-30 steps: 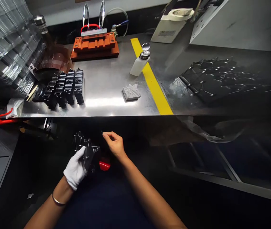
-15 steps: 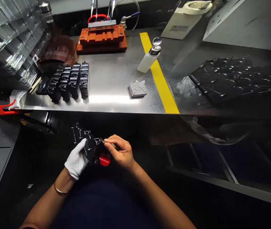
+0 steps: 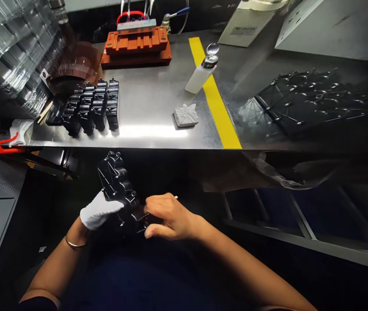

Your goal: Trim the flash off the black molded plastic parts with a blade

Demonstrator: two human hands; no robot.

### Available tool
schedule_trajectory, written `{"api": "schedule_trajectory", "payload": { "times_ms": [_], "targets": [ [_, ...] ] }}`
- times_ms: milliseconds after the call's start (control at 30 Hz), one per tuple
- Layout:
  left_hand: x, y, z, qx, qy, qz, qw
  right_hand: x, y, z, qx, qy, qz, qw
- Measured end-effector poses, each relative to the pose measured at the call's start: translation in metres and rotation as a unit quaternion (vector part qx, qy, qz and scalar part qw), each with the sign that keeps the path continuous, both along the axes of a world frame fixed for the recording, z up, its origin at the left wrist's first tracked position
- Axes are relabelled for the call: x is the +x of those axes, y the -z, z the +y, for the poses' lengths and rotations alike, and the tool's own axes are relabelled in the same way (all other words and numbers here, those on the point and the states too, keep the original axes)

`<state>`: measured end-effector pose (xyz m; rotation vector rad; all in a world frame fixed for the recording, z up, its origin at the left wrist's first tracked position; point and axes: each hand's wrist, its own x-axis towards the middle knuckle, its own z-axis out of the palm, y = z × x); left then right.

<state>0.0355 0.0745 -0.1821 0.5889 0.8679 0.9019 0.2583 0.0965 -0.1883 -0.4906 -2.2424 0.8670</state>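
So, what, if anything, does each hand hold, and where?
The left hand holds the black part by its left edge, midway. A pale tip shows at the right hand; whether held cannot be told.

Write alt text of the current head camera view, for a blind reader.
A gloved left hand holds a black molded part in front of a metal workbench; the bare right hand is at its lower end. On the bench stand black molded blocks, an orange fixture and a dispenser bottle.
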Motion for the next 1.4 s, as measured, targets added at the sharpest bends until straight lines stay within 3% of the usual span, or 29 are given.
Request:
{"api": "schedule_trajectory", "payload": {
  "times_ms": [100,200,567,967,1067,1133,1267,1333,1400],
  "targets": [
    [0.006,0.003,-0.001,-0.025,-0.013,-0.019,0.999,-0.002,-0.002,0.003,0.045,0.002,-0.01,0.999],
    [0.013,0.009,-0.006,-0.064,-0.06,-0.042,0.995,-0.002,-0.002,0.008,0.079,0.063,-0.005,0.995],
    [0.032,0.018,-0.008,-0.162,-0.182,-0.094,0.965,-0.005,0.004,0.016,0.139,0.163,-0.03,0.976],
    [0.04,0.018,-0.006,-0.227,-0.163,-0.14,0.95,-0.003,0.0,0.018,0.148,0.18,-0.058,0.971],
    [0.036,0.017,-0.006,-0.24,-0.151,-0.163,0.945,-0.001,0.002,0.017,0.078,0.132,-0.011,0.988],
    [0.03,0.016,-0.004,-0.234,-0.112,-0.206,0.944,0.003,0.005,0.02,0.006,0.14,0.047,0.989],
    [0.017,0.017,0.0,-0.23,0.105,-0.279,0.926,0.013,0.009,0.034,-0.151,0.273,0.127,0.942],
    [0.014,0.02,0.002,-0.245,0.19,-0.248,0.918,0.019,0.01,0.041,-0.262,0.228,0.134,0.928],
    [0.013,0.024,0.003,-0.231,0.124,-0.179,0.948,0.024,0.01,0.046,-0.347,0.128,0.116,0.922]
  ]
}}
